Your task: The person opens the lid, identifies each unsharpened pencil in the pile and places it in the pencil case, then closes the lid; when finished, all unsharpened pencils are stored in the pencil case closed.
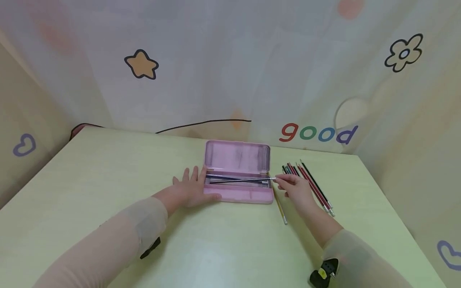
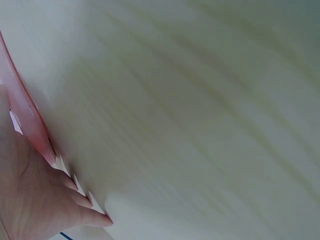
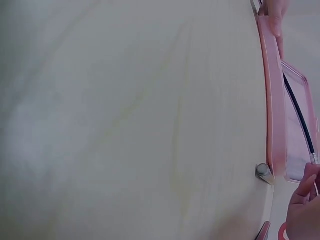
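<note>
A pink pencil case (image 1: 239, 195) lies with its lid (image 1: 237, 157) raised at the back and dark pencils (image 1: 223, 176) inside. My left hand (image 1: 187, 191) spreads its straight fingers against the case's left end, thumb along the front edge. In the left wrist view, the palm meets the pink case wall (image 2: 30, 115). Between thumb and fingertips, my right hand (image 1: 297, 192) pinches a dark pencil (image 1: 234, 181) by its silvery end. That pencil extends leftward over the open case. The right wrist view also shows this dark pencil (image 3: 299, 112) running into the fingers.
Beside the case's right end lies a yellow pencil (image 1: 281, 208), slanting toward the front. Farther right, several red and black pencils (image 1: 315, 184) are in a loose bunch, partly behind the right hand. A printed curtain (image 1: 223, 72) hangs along the back of the pale table (image 1: 223, 248).
</note>
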`<state>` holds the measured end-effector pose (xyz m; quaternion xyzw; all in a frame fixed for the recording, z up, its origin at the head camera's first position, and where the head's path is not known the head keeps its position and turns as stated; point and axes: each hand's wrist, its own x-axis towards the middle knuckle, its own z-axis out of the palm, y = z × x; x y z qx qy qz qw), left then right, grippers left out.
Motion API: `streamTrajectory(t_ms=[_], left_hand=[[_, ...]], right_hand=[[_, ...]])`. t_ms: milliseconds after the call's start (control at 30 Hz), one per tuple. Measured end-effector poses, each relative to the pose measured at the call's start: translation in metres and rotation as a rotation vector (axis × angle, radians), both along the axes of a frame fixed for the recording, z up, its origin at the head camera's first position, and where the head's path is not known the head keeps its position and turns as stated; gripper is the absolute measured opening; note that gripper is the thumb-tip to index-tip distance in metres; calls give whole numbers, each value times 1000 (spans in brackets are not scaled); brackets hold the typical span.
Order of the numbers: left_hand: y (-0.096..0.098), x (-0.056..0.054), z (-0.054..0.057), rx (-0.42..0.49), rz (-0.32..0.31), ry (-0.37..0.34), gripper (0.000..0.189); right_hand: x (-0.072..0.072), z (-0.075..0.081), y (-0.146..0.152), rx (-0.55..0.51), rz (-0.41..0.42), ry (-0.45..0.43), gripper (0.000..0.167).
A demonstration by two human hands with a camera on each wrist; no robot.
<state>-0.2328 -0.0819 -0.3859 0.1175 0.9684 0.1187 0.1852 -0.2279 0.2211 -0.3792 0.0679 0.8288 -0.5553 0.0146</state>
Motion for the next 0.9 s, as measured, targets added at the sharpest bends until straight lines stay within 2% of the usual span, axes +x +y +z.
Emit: streamTrajectory(t_ms=[300, 600, 733, 900], left_hand=[[0, 1, 8, -30, 6, 6, 106], [-2, 2, 5, -10, 9, -23, 106], [0, 1, 4, -7, 1, -7, 107], [2, 1, 4, -17, 6, -5, 107]], right_hand=[[-8, -3, -6, 87, 31, -15, 29], [-6, 1, -13, 155, 78, -40, 25], [-7, 1, -12, 185, 69, -49, 24], [-10, -3, -9, 207, 95, -37, 24]])
